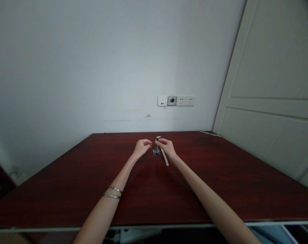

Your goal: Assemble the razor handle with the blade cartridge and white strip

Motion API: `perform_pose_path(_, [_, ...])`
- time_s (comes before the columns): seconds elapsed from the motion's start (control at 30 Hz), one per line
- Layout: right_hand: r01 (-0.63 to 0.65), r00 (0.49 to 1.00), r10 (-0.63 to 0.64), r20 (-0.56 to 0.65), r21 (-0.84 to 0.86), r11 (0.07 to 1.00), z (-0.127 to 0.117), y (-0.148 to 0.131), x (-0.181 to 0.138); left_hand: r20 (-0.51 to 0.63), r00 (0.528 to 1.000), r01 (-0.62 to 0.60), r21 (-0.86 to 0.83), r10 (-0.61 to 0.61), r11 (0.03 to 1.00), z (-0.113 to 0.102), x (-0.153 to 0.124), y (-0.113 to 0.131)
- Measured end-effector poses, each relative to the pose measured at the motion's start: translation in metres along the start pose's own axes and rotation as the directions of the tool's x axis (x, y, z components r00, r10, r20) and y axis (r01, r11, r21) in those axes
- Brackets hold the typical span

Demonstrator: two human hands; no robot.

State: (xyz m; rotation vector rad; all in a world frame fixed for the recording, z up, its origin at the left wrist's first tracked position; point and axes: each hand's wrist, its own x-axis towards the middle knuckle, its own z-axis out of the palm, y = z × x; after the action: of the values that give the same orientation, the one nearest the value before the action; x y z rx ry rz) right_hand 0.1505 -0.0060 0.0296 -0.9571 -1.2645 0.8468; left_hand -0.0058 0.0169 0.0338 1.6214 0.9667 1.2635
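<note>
My right hand [167,147] pinches a slim upright tool [157,146] with a wider silver top and a dark, shiny shaft. Its exact kind is too small to make out. Just to the left, my left hand [142,147] is closed, thumb and fingertips together and pointing at the tool; whatever they may hold is too small to see. Below the tool a small, dark, patterned flat piece [156,153] lies on the table. A narrow whitish strip with a rounded end [165,158] lies under and beside my right hand, its far end hidden by the fingers.
The dark red wooden table [80,176] runs back to a pale wall [118,61]. Wall sockets [185,101] sit above its back edge. A whitish panelled door [271,84] stands along the right side. Partly hidden items show below the front edge.
</note>
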Motion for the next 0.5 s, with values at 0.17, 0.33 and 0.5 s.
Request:
perform_pose_path(0.17, [0.039, 0.999, -0.040, -0.016, -0.070, 0.997, -0.001, 0.004, 0.002, 0.188, 0.973, -0.170, 0.193, 0.133, 0.966, 0.007, -0.007, -0.007])
perform_pose_path(0.33, [0.076, 0.996, -0.078, -0.031, -0.081, 0.994, 0.007, 0.007, 0.000, 0.254, 0.955, -0.183, 0.105, 0.151, 0.978, 0.022, -0.011, -0.020])
perform_pose_path(0.5, [-0.014, 0.998, 0.011, 0.065, 0.052, 0.999, 0.004, 0.005, 0.001, 0.178, 0.972, -0.160, 0.022, 0.154, 0.987, 0.024, -0.010, -0.019])
